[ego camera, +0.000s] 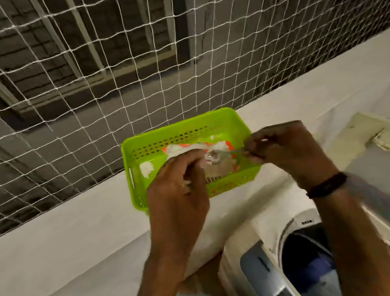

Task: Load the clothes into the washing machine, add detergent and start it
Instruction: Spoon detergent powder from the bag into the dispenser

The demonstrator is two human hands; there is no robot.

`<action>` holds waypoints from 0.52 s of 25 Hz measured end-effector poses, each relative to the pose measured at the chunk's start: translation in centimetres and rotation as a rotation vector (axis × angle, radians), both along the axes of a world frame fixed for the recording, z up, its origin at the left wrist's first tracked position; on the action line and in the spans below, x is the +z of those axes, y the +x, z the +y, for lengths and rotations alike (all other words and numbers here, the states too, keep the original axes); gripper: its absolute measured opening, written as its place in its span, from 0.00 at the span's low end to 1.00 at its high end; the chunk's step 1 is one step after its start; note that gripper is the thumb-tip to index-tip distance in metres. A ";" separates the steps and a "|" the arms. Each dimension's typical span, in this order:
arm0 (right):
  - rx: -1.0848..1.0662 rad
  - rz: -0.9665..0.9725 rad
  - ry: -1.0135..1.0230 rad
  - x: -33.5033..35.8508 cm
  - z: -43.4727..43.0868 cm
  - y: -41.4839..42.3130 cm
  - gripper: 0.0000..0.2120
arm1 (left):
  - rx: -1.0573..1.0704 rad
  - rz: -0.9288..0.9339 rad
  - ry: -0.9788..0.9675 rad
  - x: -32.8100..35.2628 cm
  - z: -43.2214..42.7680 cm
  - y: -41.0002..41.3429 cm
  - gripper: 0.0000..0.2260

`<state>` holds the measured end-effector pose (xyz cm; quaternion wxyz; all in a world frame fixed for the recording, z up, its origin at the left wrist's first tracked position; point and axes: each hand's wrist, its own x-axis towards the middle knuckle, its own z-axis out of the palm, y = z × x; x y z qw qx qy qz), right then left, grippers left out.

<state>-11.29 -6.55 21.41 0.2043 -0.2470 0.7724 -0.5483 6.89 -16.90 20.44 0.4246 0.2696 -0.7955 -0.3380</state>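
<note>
Over the green basket (135, 158), a detergent packet (176, 150) is gripped by the left hand (179, 184) and a spoon (212, 156) is pinched by the right hand (288, 149). Powder could be spilled by a tilt before the washing machine (258, 264), below the basket, is reached.

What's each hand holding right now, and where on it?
Right hand pinches the spoon by its handle end; left hand grips the detergent packet, apparently at its opened top, inside the green basket.
</note>
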 end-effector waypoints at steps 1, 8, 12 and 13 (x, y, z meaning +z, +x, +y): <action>0.032 0.078 0.087 -0.2 -1.6 -0.2 0.03 | 0.039 -0.038 -0.013 -0.2 -0.5 0.5 0.07; 0.188 0.259 0.545 -1.9 -5.6 0.2 0.08 | 0.056 -0.080 -0.025 -1.3 -1.6 2.9 0.07; -0.040 0.475 0.435 -1.8 -3.7 2.0 0.09 | 0.006 -0.037 0.053 -1.9 -0.6 2.7 0.07; -0.123 0.527 0.366 -1.5 -2.8 2.4 0.08 | -0.025 -0.015 0.058 -2.0 -0.1 2.5 0.06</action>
